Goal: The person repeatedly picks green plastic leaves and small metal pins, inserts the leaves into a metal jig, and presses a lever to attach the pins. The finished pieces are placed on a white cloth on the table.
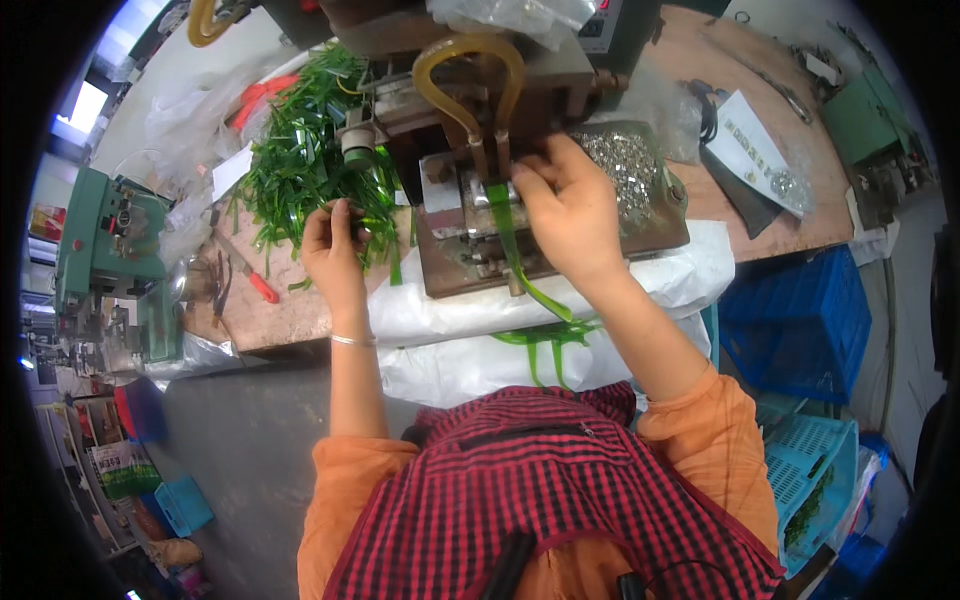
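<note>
A bench press with a looped amber tube stands in front of me. One long green strip hangs from under its tooling toward my apron. My right hand is at the tooling, thumb and fingers closed beside the strip's upper end; what they pinch is hidden. To the left, my left hand is closed at the near edge of a heap of glossy green strips. Something small and dark shows at its fingertips, too small to name. Small shiny metal pieces lie heaped right of my right hand.
White sheeting covers the bench's front edge, with more green strips on it. A red-handled tool lies at left, near a green machine. Blue crates stand low at right. A white card lies at the bench's right.
</note>
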